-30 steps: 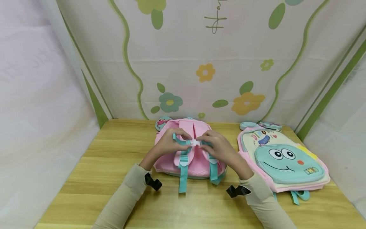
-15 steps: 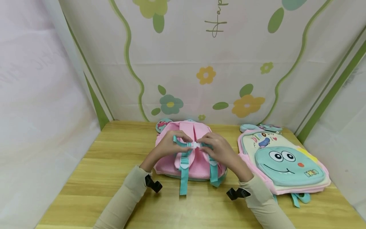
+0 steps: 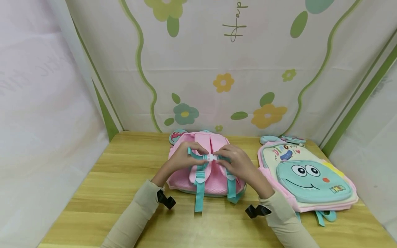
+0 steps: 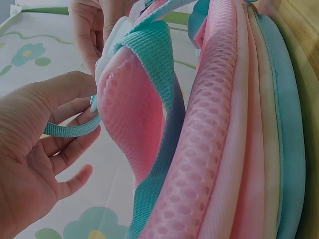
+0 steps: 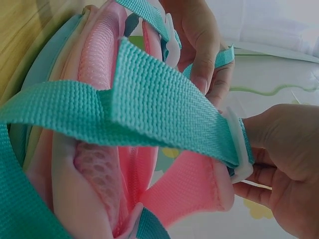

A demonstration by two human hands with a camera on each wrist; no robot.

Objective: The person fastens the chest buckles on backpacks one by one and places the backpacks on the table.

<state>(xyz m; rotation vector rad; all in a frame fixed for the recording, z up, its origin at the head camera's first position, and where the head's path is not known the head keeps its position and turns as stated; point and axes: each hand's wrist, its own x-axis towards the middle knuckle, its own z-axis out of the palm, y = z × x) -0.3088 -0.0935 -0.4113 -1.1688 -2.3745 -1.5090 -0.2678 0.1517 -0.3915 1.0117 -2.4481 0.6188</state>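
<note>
A pink backpack (image 3: 204, 186) lies with its shoulder straps up, a white plastic buckle (image 3: 211, 157) joining the turquoise chest straps across its middle. My left hand (image 3: 183, 156) pinches the buckle's left side between thumb and fingers. From the right, my right hand (image 3: 237, 162) pinches the other side. A loop of turquoise webbing (image 4: 75, 130) passes over my left fingers in the left wrist view. In the right wrist view a wide turquoise strap (image 5: 169, 104) runs through a white slider (image 5: 240, 147) close to my right fingers; the buckle itself is hidden there.
To the right lies a second backpack (image 3: 313, 179) with a smiling dinosaur face, its front up. Two turquoise strap ends (image 3: 199, 198) hang towards the wooden table's (image 3: 124, 193) near side. A flower-printed cloth (image 3: 198, 86) stands behind the table.
The whole head view has shifted slightly downward. Both hands stay at the buckle, with only slight movement of the fingers.
</note>
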